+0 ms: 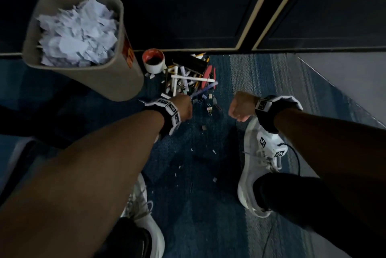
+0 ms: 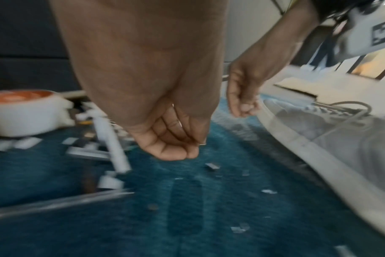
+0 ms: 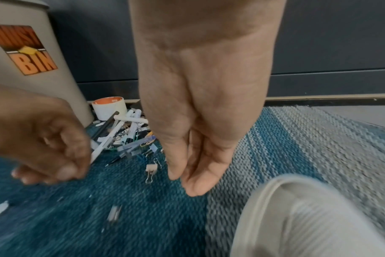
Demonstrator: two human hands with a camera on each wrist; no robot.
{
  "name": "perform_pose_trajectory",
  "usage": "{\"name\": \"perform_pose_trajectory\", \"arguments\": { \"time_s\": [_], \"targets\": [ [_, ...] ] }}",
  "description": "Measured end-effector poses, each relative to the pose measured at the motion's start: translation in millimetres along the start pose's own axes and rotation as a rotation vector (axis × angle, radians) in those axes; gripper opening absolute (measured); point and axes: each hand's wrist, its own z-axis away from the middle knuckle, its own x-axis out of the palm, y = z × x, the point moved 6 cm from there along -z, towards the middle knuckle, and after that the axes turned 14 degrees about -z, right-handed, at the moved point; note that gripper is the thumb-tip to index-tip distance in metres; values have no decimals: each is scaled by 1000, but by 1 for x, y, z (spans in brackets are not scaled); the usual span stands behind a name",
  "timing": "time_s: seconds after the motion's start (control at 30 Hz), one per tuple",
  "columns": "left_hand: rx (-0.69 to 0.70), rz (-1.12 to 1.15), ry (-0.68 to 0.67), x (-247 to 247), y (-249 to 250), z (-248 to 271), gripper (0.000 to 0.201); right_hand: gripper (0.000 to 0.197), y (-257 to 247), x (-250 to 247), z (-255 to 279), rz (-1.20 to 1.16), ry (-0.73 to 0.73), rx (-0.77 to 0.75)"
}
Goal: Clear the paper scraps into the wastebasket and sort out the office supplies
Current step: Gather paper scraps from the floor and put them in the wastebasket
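Paper scraps are seen filling the wastebasket at the upper left of the head view, beside the pile of office supplies on the carpet. A pen is pinched by the left hand; the right hand is loosely curled and holds nothing visible.

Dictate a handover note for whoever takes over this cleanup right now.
Left hand: fingers curled, contents unclear. Right hand: loosely curled, holding nothing visible.
Wastebasket is heaped with paper scraps; most paper looks cleared.
To do: small bits on the carpet, and the unsorted pile of pens and clips beside the tape roll.
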Motion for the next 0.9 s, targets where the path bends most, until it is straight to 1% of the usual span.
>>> {"name": "perform_pose_trajectory", "arguments": {
  "time_s": [0.03,0.07,0.13,0.2,0.27,0.33,0.37,0.4,0.43,0.5,0.53,0.57,0.63,0.7,0.8,0.83,0.9],
  "targets": [
    [16,-4,18,4,13,3,17,40,1,2,7,33,30,-7],
    [57,-8,53,11,28,5,20,26,3,4,14,72,55,-24],
    [110,10,25,28,55,12,22,15,12,12,25,124,59,-55],
    [137,44,13,43,74,13,22,5,28,22,35,269,76,-82],
    [147,84,-4,60,88,13,19,20,52,41,43,417,20,-69],
    [170,77,4,77,95,18,16,41,80,61,50,532,-23,-49],
    [161,55,17,86,94,21,17,50,95,67,51,563,-8,-32],
    [153,19,35,96,92,24,25,56,109,71,53,567,27,-16],
    [146,-17,53,105,89,28,36,61,118,74,53,573,53,-9],
    [80,-23,93,124,82,36,55,64,124,76,49,595,79,-12],
    [35,-11,124,132,79,37,60,62,120,75,45,615,90,-35],
    [6,-4,166,139,78,37,60,60,116,75,42,628,96,-55],
    [-28,45,266,147,76,35,51,55,109,76,37,642,94,-89],
    [-25,127,321,151,72,30,35,48,109,81,34,658,70,-100],
    [15,131,321,150,70,25,13,35,110,87,31,687,37,-144],
    [25,117,310,150,70,24,11,29,108,88,30,678,40,-177],
    [22,128,301,149,66,22,11,8,95,92,30,661,44,-221]
  ]
}}
